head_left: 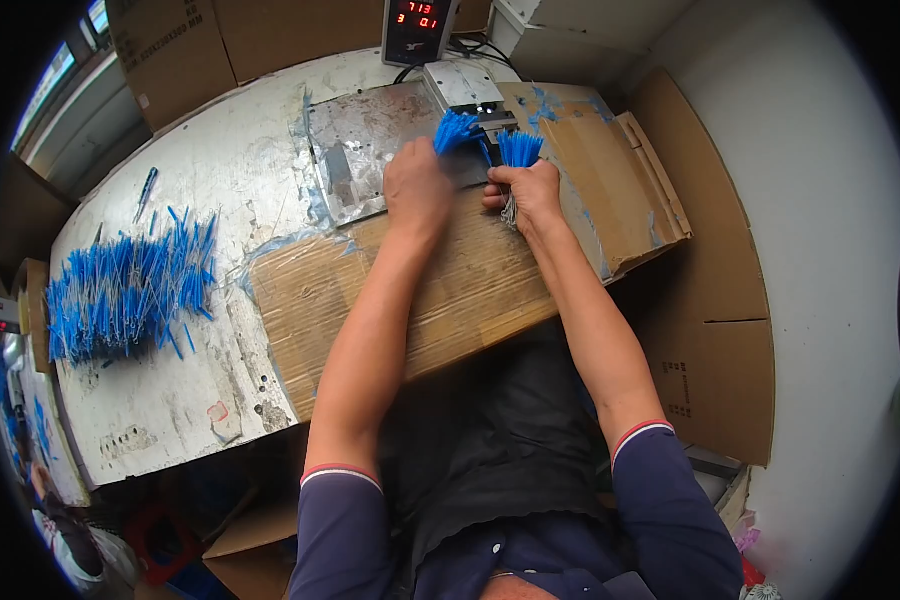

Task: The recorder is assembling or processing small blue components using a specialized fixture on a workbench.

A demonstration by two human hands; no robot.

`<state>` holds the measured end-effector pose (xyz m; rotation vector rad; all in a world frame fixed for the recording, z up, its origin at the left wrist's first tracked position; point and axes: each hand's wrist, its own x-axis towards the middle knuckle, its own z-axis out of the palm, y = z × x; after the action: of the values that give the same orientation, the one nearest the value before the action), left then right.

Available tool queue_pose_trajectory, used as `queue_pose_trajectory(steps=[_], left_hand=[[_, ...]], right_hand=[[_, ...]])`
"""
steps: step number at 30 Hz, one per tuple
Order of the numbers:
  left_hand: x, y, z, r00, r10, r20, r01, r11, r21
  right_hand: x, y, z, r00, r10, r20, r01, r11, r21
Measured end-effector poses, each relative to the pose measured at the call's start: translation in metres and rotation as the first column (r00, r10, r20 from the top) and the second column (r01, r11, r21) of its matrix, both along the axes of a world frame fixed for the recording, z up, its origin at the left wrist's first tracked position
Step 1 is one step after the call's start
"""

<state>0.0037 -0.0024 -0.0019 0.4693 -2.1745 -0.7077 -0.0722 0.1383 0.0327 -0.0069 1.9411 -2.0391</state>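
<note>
My left hand (417,188) grips a bundle of thin wires with blue ends (457,129), the blue tips fanned out toward a small metal machine (465,88). My right hand (527,192) is closed on a second bundle of blue-ended wires (518,148), held just right of the first, its grey tails hanging below the fist. Both bundles meet at the machine's front jaw. A steel plate (355,150) lies under my left hand.
A big heap of blue-ended wires (125,290) lies on the worn white table (185,400) at the left. Flattened brown cardboard (440,300) covers the table before me. A box with a red digit display (417,28) stands behind the machine. Cardboard boxes (715,310) stand at right.
</note>
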Motion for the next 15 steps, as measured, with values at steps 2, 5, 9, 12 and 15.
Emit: queue_pose_trajectory(steps=[2,5,9,12,15], left_hand=[[0.0,-0.001,-0.001,1.0,0.007,0.014,-0.007,1.0,-0.004],[0.0,-0.002,0.0,0.999,0.046,0.022,-0.046,0.999,0.019],[0.001,-0.005,0.002,0.989,0.141,-0.05,-0.13,0.975,0.183],[-0.001,-0.01,-0.004,0.983,0.181,-0.033,-0.168,0.956,0.239],[0.0,-0.004,0.001,0.983,0.185,-0.006,-0.18,0.96,0.216]], right_hand=[[-0.001,-0.003,0.001,1.0,0.009,-0.023,-0.008,1.0,0.029],[0.001,-0.006,0.002,0.998,-0.049,-0.033,0.05,0.999,0.02],[0.003,-0.012,0.004,0.997,-0.011,-0.08,0.015,0.999,0.051],[0.001,-0.015,0.003,0.996,-0.027,-0.09,0.034,0.997,0.07],[-0.007,-0.014,-0.002,0.996,-0.07,-0.061,0.074,0.996,0.059]])
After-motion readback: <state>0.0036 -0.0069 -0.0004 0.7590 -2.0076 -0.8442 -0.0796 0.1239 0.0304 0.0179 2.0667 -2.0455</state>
